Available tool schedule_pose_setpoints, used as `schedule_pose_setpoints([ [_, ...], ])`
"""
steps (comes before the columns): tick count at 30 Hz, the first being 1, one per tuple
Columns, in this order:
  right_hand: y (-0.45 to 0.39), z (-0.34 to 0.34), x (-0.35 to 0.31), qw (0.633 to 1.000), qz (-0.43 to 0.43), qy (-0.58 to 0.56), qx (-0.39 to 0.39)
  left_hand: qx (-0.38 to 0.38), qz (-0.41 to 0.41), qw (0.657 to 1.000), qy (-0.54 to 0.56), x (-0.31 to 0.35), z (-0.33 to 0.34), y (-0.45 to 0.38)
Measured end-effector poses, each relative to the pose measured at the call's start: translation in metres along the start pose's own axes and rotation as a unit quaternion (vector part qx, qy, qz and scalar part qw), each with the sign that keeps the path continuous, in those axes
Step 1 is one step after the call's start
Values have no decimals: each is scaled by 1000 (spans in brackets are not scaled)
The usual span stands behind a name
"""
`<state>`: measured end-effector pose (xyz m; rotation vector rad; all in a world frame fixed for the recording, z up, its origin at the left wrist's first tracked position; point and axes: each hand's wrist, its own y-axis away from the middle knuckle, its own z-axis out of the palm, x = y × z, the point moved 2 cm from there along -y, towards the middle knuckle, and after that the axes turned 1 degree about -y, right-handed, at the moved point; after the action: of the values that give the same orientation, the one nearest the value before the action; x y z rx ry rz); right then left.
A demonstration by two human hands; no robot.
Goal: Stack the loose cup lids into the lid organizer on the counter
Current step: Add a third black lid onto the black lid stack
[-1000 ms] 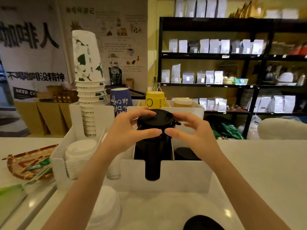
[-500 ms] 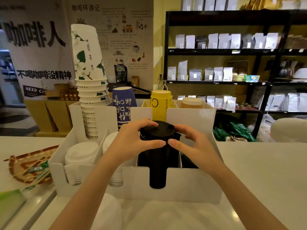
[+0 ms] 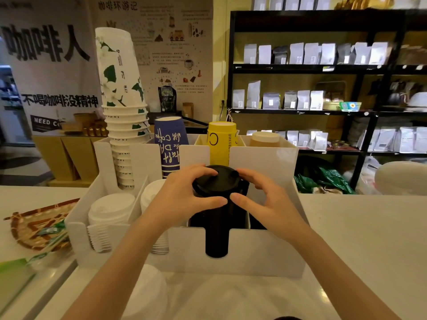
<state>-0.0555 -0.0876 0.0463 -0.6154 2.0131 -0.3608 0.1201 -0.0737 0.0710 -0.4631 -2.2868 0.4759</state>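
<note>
Currently the lid organizer [image 3: 191, 250] is sitting on the counter [image 3: 358, 239]; its third slot is holding the black lid stack [image 3: 216, 218], axis vertical. Left hand [image 3: 184, 195] and right hand [image 3: 263, 199] are flanking it equally, fingers curled, gripping the top black lid [image 3: 216, 181], lying directly between the fingertips.

**Both hands on the black lid stack**

At the centre, the left hand [image 3: 182, 195] and right hand [image 3: 265, 199] cup the top of a tall stack of black plastic cup lids [image 3: 217, 218], thumbs nearly meeting in front. The stack stands in a slot of the white partitioned lid organizer [image 3: 265, 250] on the pale surface [image 3: 360, 239]. At nine o'clock, two stacks of white lids [image 3: 111, 209] fill neighbouring slots. At twelve o'clock stand inverted paper cups: blue [image 3: 169, 144] and yellow [image 3: 221, 142].
</note>
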Motion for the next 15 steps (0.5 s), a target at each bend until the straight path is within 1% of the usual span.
schedule_pose_setpoints([
  [2, 0, 0, 1, 1000, 6, -21, -13, 18, 10, 999, -27, 3, 4, 2],
  [6, 0, 2, 1, 999, 9, -44, -12, 32, 8, 999, -33, 4, 9, 6],
  [12, 5, 8, -1, 1000, 3, -5, -8, 25, -5, 999, -19, 3, 15, 11],
  [15, 8, 0, -8, 1000, 0, 29, -11, 13, -10, 999, -32, 3, 17, 12],
])
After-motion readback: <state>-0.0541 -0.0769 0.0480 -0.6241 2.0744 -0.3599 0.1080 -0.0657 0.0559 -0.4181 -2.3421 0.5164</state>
